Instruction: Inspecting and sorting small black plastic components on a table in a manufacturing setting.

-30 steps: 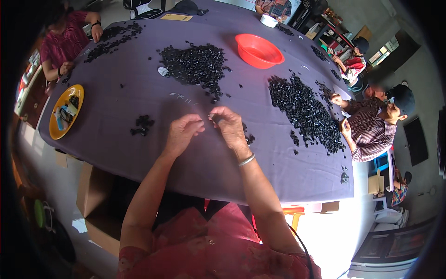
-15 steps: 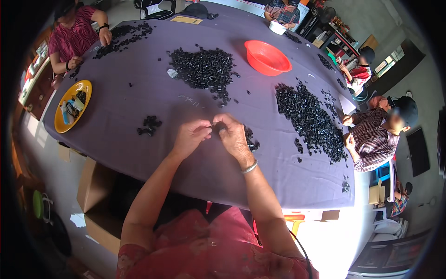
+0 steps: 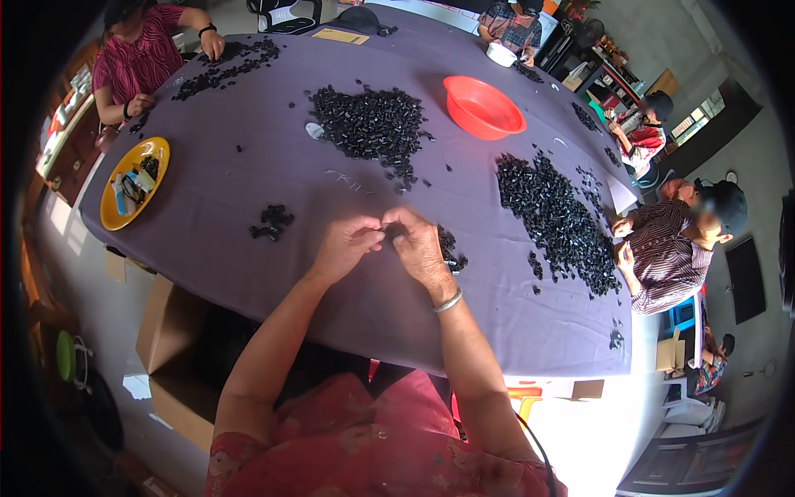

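My left hand (image 3: 346, 246) and my right hand (image 3: 420, 246) meet fingertip to fingertip over the purple tablecloth (image 3: 248, 190), pinching a small black part (image 3: 387, 234) between them. A silver bangle (image 3: 448, 301) circles my right wrist. A little heap of black parts (image 3: 450, 248) lies just right of my right hand, partly hidden by it. Another small cluster of black parts (image 3: 271, 222) sits to the left of my left hand.
Large piles of black parts lie at centre (image 3: 370, 124) and right (image 3: 556, 217). A red bowl (image 3: 482, 107) stands at the far side, a yellow plate (image 3: 135, 182) at the left. Other people sit around the table. A cardboard box (image 3: 170, 356) stands below the near edge.
My hands have stayed together at the same spot on the cloth, fingers working slightly. The view has shifted a little as my head moved.
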A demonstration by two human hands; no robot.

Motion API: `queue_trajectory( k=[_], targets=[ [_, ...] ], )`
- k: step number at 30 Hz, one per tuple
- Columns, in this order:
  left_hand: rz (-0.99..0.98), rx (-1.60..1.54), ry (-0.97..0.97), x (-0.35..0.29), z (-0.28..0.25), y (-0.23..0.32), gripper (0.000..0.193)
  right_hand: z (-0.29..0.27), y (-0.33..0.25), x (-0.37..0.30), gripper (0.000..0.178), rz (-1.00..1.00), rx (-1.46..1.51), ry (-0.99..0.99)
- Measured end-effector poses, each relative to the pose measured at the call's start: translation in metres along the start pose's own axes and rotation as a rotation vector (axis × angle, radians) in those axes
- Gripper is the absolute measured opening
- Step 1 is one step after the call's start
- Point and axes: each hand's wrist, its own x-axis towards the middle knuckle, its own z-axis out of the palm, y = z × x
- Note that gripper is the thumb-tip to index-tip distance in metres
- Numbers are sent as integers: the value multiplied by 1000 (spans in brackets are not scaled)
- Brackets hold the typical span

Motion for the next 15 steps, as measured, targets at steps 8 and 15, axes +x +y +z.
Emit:
queue_trajectory(
  k=[8, 15],
  targets=[
    [4, -19, -4, 2, 2, 0, 17, 5, 11, -1, 26, 22, 102, 10],
    [-31, -24, 19, 1, -1, 0, 14, 5, -2, -2, 31, -35, -27, 60]
  ],
)
